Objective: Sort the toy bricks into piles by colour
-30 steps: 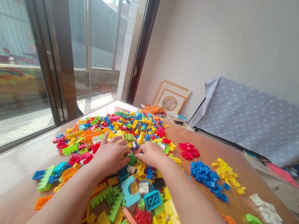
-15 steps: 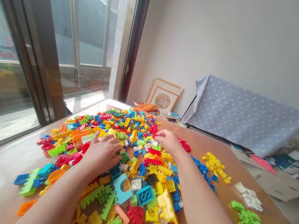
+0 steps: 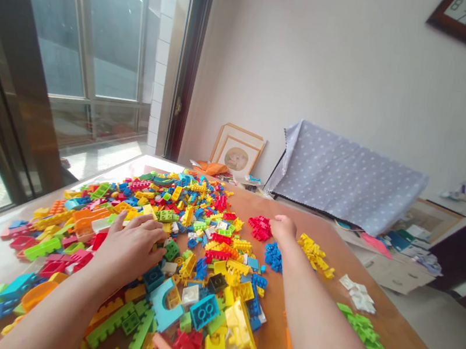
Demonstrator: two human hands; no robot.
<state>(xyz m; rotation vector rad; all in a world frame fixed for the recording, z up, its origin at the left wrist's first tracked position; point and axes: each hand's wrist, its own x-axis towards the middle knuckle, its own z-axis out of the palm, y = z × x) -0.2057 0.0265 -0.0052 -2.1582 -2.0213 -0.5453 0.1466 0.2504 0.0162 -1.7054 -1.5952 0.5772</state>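
Observation:
A big heap of mixed plastic building bricks (image 3: 187, 238) covers the left half of a wooden table (image 3: 318, 306). My left hand (image 3: 130, 247) rests on the heap with its fingers curled over some bricks near a green brick (image 3: 171, 249). My right hand (image 3: 284, 228) reaches far across to the small red brick pile (image 3: 260, 228); its fingers are curled and whether they hold a brick is hidden. Just beside it lie a blue brick pile (image 3: 274, 256) and a yellow brick pile (image 3: 314, 252).
More sorted piles lie on the right: white bricks (image 3: 358, 293), green bricks (image 3: 364, 334), and orange bricks (image 3: 287, 341) partly under my right forearm. A glass window wall runs along the left. Picture frames (image 3: 236, 154) and a dotted grey cloth (image 3: 347, 178) stand behind the table.
My right hand has left the heap and moved right and away, to the red pile. The camera has turned right and up. My left hand has stayed on the heap.

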